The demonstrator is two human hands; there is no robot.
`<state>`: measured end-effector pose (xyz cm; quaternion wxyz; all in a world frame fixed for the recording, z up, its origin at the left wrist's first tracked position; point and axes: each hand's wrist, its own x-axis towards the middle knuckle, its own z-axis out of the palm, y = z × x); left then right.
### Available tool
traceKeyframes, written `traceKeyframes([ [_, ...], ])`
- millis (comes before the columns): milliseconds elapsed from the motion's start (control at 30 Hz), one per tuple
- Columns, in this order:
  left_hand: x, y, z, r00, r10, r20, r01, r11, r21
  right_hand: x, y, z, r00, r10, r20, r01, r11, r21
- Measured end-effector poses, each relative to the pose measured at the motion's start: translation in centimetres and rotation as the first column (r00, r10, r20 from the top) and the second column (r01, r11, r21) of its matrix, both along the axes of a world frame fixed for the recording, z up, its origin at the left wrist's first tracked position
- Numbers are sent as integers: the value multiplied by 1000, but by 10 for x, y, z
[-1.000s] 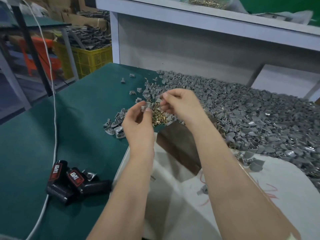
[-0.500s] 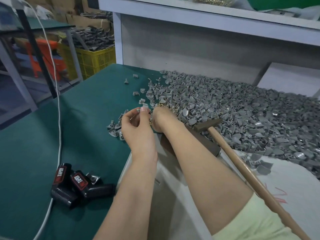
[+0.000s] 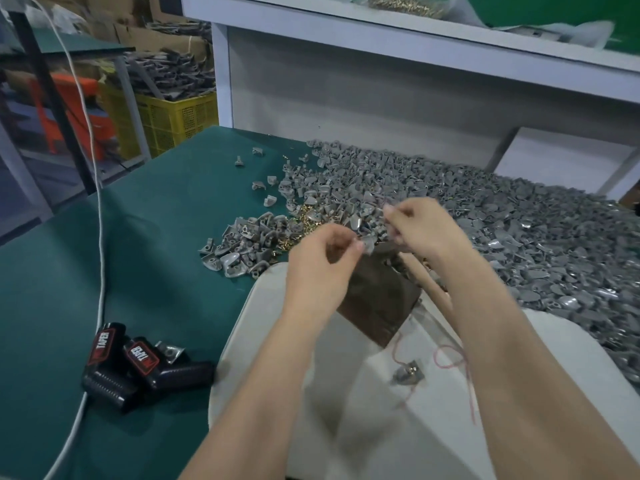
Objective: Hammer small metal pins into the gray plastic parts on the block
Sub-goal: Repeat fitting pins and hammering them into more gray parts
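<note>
The hammer seen earlier is gone; a gray part (image 3: 367, 244) is pinched by the left hand (image 3: 322, 261) at frame centre, while the right hand (image 3: 420, 226) is pinched on something too blurred to tell, so pin fitting is judged under way.

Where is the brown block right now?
In the head view, the brown block sits mid-frame between both forearms, on the white cloth beside the gray parts pile.

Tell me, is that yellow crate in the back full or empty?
Full. The crate is heaped with gray pieces that rise above its rim.
</note>
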<state>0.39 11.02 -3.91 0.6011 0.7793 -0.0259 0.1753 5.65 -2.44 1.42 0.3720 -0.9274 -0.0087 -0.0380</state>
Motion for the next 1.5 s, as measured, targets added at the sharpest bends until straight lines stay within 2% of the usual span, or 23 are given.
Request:
traceKeyframes([
  [100,-4,-10,-4,1000,7,-26,2,940,340,-30,-22,-4,999,3,-52,11,963,270],
  [167,-4,-8,-6,998,41,-43,-16,881,473,-44,-26,-9,997,26,-76,6,921,390],
  [233,-3,-8,-6,996,75,-53,-36,852,522,-52,-27,-15,998,20,-51,6,891,454],
  [400,-3,-9,-7,993,88,-78,-33,845,534,-57,-17,-28,998,11,68,-47,832,553],
  [467,-2,-9,-7,993,86,-76,-32,846,533,-55,-14,-34,993,6,114,-61,870,490],
  [533,-1,-8,-8,994,81,-77,-28,845,534,-52,-12,-39,980,-7,197,-52,955,291],
  [600,-1,-8,-8,994,82,-78,-27,842,539,-51,-9,-42,965,-6,263,-34,988,148],
  [733,0,-8,-8,994,74,-75,-21,839,544,-49,-7,-44,964,-35,263,-29,971,237],
  [933,0,-8,-9,995,75,-72,-23,834,551,-48,-3,-48,965,2,261,-52,982,183],
  [1067,0,-7,-8,995,65,-71,-17,843,538,-47,2,-54,971,25,237,-36,999,41],
  [1300,-2,-7,-7,997,65,-52,-28,847,531,-49,-2,-51,966,43,253,-25,997,-74],
  [1400,-2,-7,-6,997,59,-53,-21,841,540,-50,-1,-43,960,120,251,-63,972,-225],
  [1500,-3,-6,-5,996,59,-61,-16,832,554,-49,0,-31,965,193,178,-116,921,-373],
])
